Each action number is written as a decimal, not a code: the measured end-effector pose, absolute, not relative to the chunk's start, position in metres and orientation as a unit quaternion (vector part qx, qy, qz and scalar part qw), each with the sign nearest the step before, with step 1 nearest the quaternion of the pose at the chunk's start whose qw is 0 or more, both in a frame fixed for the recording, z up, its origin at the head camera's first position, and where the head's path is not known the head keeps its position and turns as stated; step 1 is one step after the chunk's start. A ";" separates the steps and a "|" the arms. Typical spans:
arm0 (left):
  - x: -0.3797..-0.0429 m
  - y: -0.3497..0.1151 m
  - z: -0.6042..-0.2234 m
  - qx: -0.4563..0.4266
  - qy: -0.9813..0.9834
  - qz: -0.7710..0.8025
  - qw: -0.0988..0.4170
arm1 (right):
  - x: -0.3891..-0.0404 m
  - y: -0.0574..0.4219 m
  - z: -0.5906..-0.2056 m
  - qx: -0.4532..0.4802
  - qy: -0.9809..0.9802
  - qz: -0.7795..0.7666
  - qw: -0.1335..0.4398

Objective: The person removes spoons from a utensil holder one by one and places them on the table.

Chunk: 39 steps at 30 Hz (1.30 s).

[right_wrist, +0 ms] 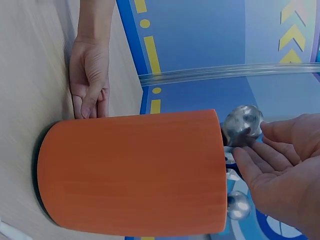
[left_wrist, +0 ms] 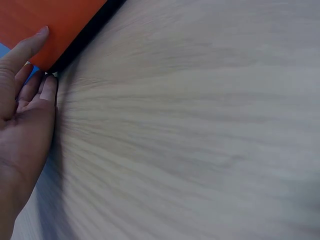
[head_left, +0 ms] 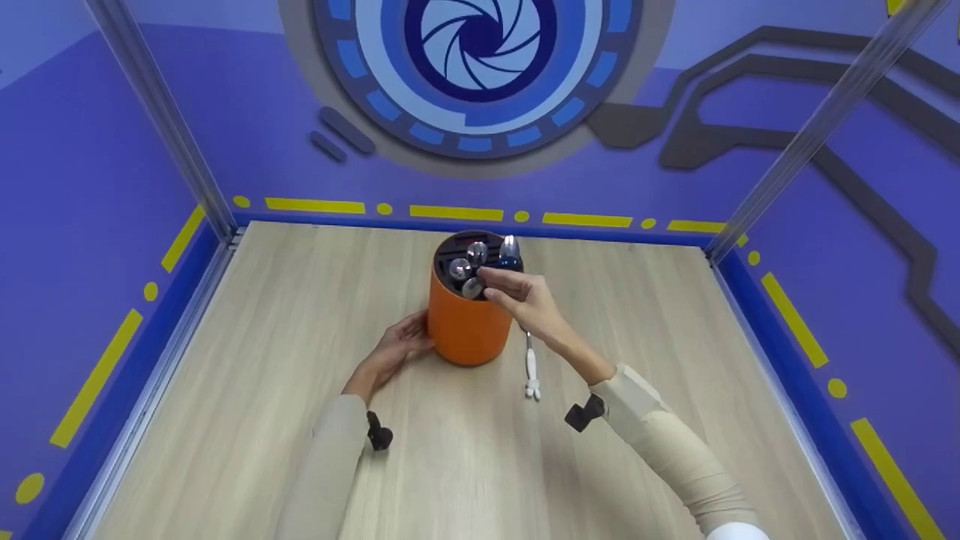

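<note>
An orange cylindrical utensil holder point(head_left: 469, 330) with a dark slotted top stands upright on the table. Several metal spoons point(head_left: 477, 253) poke out of it, bowls up; one with a dark blue part point(head_left: 510, 262) is at the right rim. My left hand point(head_left: 397, 345) rests low against the holder's left side, its fingers point(left_wrist: 47, 90) fairly straight. At the top, my right hand point(head_left: 525, 296) is beside a spoon bowl point(right_wrist: 243, 125). Its thumb and fingers are parted near that bowl, the thumb tip at its edge. Handles inside the holder are hidden.
A utensil with a white, figure-shaped handle end point(head_left: 532, 367) lies on the wooden table point(head_left: 300, 300) right of the holder; my right hand and the holder hide its head. Blue-purple printed panels point(head_left: 247, 120) enclose the table at the back and sides.
</note>
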<state>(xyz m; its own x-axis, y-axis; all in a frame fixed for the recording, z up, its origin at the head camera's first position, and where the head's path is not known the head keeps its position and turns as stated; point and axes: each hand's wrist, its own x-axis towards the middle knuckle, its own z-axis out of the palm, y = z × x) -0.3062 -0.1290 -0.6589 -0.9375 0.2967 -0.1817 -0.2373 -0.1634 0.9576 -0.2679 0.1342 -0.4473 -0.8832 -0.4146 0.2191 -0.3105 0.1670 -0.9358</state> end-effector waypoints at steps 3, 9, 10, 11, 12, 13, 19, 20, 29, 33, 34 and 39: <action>-0.306 -0.130 -0.661 0.025 0.622 0.763 0.172 | -0.268 0.131 -0.449 -0.243 0.767 -0.593 0.043; -0.305 -0.130 -0.663 0.017 0.622 0.763 0.175 | -0.267 0.127 -0.452 -0.247 0.780 -0.574 0.016; -0.305 -0.130 -0.662 0.015 0.620 0.765 0.176 | -0.267 0.127 -0.452 -0.249 0.782 -0.571 0.009; -0.305 -0.130 -0.662 0.017 0.621 0.764 0.175 | -0.267 0.127 -0.452 -0.250 0.783 -0.569 0.002; -0.305 -0.130 -0.662 0.017 0.620 0.765 0.175 | -0.267 0.127 -0.452 -0.252 0.785 -0.566 -0.006; -0.305 -0.130 -0.662 0.020 0.621 0.764 0.175 | -0.267 0.127 -0.452 -0.254 0.787 -0.562 -0.014; -0.306 -0.129 -0.658 0.020 0.616 0.769 0.172 | -0.268 0.128 -0.453 -0.254 0.801 -0.539 -0.048; -0.306 -0.129 -0.658 0.017 0.614 0.770 0.172 | -0.268 0.128 -0.453 -0.254 0.802 -0.538 -0.050; -0.306 -0.130 -0.657 0.022 0.622 0.763 0.176 | -0.265 0.129 -0.454 -0.257 0.805 -0.532 -0.050; -0.306 -0.131 -0.657 0.027 0.622 0.763 0.173 | -0.264 0.130 -0.453 -0.255 0.802 -0.538 -0.047; -0.306 -0.131 -0.657 0.028 0.622 0.763 0.172 | -0.265 0.131 -0.453 -0.257 0.799 -0.541 -0.048; -0.308 -0.130 -0.658 0.027 0.619 0.765 0.173 | -0.262 0.133 -0.448 -0.256 0.789 -0.556 -0.045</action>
